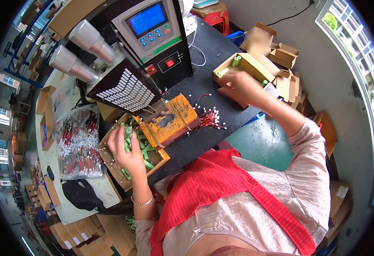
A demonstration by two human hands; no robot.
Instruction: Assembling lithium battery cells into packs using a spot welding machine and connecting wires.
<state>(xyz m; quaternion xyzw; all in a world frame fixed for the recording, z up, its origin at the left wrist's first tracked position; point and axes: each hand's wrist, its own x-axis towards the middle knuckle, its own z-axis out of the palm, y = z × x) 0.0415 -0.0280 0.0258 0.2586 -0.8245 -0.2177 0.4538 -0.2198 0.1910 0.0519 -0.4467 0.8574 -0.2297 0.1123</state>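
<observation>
My left hand (129,157) reaches over a shallow cardboard box (163,161) of green cylindrical battery cells (146,151). Its fingers are apart, with the tips among the cells. At the right, my right hand (241,87) is at the near edge of a carton (255,68) that has a few green cells (236,61) in it. The right fingers are curled together and slightly blurred; what they hold, if anything, is hidden. Between my hands lies a worn orange block (170,121) under the electrode tips of a spot welder (129,87).
A pile of red and black wire leads with white connectors (210,118) lies right of the block. The welder's control box (150,30) stands behind. Bagged leads (78,143) and a black cloth item (81,195) are at the left. Empty cartons (284,55) are stacked beyond the right table edge.
</observation>
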